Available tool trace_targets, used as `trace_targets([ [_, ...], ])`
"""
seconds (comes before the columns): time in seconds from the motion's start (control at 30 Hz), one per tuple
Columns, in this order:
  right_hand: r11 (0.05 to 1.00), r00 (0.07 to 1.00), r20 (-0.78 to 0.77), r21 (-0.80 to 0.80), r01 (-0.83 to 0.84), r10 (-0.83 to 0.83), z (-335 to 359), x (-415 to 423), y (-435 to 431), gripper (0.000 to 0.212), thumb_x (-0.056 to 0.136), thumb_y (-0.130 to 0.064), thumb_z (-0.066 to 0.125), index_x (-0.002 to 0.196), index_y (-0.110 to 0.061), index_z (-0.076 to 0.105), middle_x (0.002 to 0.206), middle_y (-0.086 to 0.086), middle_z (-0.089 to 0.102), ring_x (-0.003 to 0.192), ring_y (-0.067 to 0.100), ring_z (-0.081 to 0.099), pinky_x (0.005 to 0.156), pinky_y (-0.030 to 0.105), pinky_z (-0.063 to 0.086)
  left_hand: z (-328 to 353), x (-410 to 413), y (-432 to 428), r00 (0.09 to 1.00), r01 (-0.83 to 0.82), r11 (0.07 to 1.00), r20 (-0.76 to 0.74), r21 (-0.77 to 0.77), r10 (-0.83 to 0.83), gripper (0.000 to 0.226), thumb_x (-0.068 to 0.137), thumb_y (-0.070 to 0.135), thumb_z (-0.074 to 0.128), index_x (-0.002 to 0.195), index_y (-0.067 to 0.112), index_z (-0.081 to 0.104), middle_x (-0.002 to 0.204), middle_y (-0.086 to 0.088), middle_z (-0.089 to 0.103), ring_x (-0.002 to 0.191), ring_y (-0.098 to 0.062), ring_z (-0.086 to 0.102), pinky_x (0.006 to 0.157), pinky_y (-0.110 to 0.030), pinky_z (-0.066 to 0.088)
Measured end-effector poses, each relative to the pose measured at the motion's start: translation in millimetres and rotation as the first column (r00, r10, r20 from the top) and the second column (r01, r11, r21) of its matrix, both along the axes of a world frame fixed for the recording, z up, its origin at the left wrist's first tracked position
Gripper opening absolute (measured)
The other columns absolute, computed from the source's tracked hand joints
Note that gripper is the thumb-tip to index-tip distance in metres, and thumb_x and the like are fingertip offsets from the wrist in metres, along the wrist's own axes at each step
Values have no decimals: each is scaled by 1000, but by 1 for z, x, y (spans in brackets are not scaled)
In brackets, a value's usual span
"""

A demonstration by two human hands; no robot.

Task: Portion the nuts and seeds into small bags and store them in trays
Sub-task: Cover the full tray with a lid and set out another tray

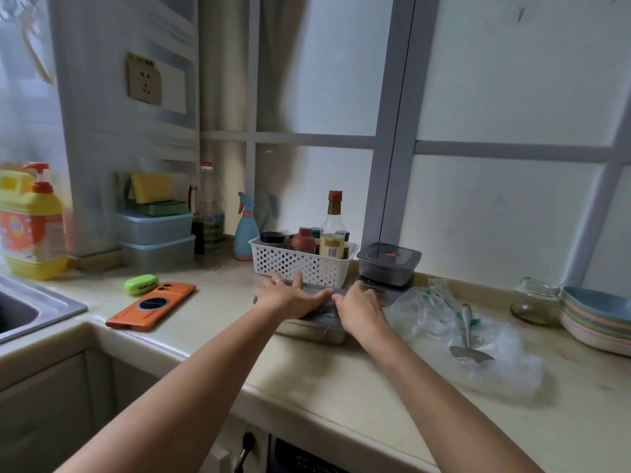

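Both hands on the tray lid (pixel 319 290) — left hand (pixel 293 297) flat, fingers straight; right hand (pixel 358 310) grip I cannot tell. Probably sealing — storage nearly done.

The lid (pixel 326 310) under the left hand (pixel 293 297) and right hand (pixel 358 308) looked smoky grey, perhaps translucent, over a silvery tray (pixel 310 332). Just beyond the left hand, a white basket (pixel 307 264) was dotted with round holes. Well left of the grip lay an orange phone (pixel 152 307) with a black ring, and a lime-green case (pixel 141 284). Far right, the stacked plates (pixel 597 315) were blue, pink and cream.
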State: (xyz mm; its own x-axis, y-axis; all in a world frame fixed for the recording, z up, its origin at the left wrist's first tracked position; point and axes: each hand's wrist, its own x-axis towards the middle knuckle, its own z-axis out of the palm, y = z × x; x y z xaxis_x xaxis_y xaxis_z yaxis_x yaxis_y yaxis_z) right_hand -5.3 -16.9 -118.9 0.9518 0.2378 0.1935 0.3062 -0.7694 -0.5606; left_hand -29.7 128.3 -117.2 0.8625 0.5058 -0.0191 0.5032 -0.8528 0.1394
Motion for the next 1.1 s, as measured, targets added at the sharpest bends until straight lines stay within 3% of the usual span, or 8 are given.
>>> trace_targets([
  [0.17, 986, 998, -58, 169, -3, 13, -8, 16, -11, 38, 107, -35, 47, 131, -6, 51, 133, 17, 60, 116, 32, 61, 84, 33, 45, -3, -3, 3, 997, 58, 998, 42, 34, -59, 109, 77, 98, 20, 164, 34, 2, 169, -20, 7, 154, -41, 14, 118, -50, 27],
  [0.33, 925, 963, -221, 373, -63, 155, -7, 24, -31, 22, 104, -36, 55, 109, -16, 60, 76, 3, 62, 47, 12, 50, 40, 22, 34, -5, -5, 11, 972, 185, 982, 141, 25, -187, 97, 81, 93, 30, 156, 32, 31, 155, -22, 36, 140, -41, 36, 110, -46, 39],
  [0.47, 846, 890, -308, 514, -144, 338, 0, 22, -45, 20, 107, -25, 52, 113, -9, 62, 61, 1, 53, 37, 10, 42, 34, 19, 26, -2, -10, 25, 911, 338, 937, 281, -90, -302, 76, 92, 80, 36, 138, 24, 56, 135, -13, 60, 117, -30, 56, 98, -36, 47],
  [0.6, 808, 914, -159, 540, -236, 373, 14, 12, -48, 17, 108, -18, 48, 112, -4, 57, 64, 8, 58, 35, 13, 44, 32, 21, 31, 6, -13, 25, 829, 311, 949, 505, -55, -242, 42, 110, 41, 33, 110, 13, 64, 118, -15, 70, 102, -28, 63, 87, -37, 48],
  [0.83, 672, 995, 62, 734, -101, 82, 51, 25, -74, 18, 108, -20, 45, 108, -6, 57, 59, 11, 66, 37, 19, 55, 39, 30, 49, 38, -15, 30, 346, 265, 945, 934, -189, 90, 41, 111, 26, 27, 95, 4, 59, 95, -12, 63, 94, -29, 53, 83, -45, 42],
  [0.9, 568, 999, 54, 822, -39, -10, 59, 33, -77, 18, 108, -16, 43, 112, -2, 55, 58, 12, 69, 41, 23, 62, 45, 33, 55, 33, -7, 30, 357, 261, 934, 924, -242, 140, 34, 109, 22, 33, 90, 6, 56, 90, -10, 60, 91, -30, 52, 79, -45, 41],
  [1.0, 428, 999, -6, 903, 23, -40, 66, 43, -76, 13, 107, -8, 37, 115, -2, 45, 64, 18, 73, 53, 31, 72, 47, 31, 57, 16, 9, 19, 530, 279, 909, 839, -308, 122, 21, 104, 20, 45, 92, 12, 61, 93, -7, 66, 89, -25, 58, 71, -37, 42],
  [1.1, 450, 994, -80, 886, 108, -80, 62, 54, -74, 11, 107, -8, 32, 116, -7, 38, 69, 13, 76, 57, 20, 74, 49, 22, 50, 1, 26, -1, 680, 337, 885, 733, -321, 7, 17, 95, 11, 56, 104, 11, 69, 104, -3, 71, 96, -19, 65, 84, -35, 54],
])
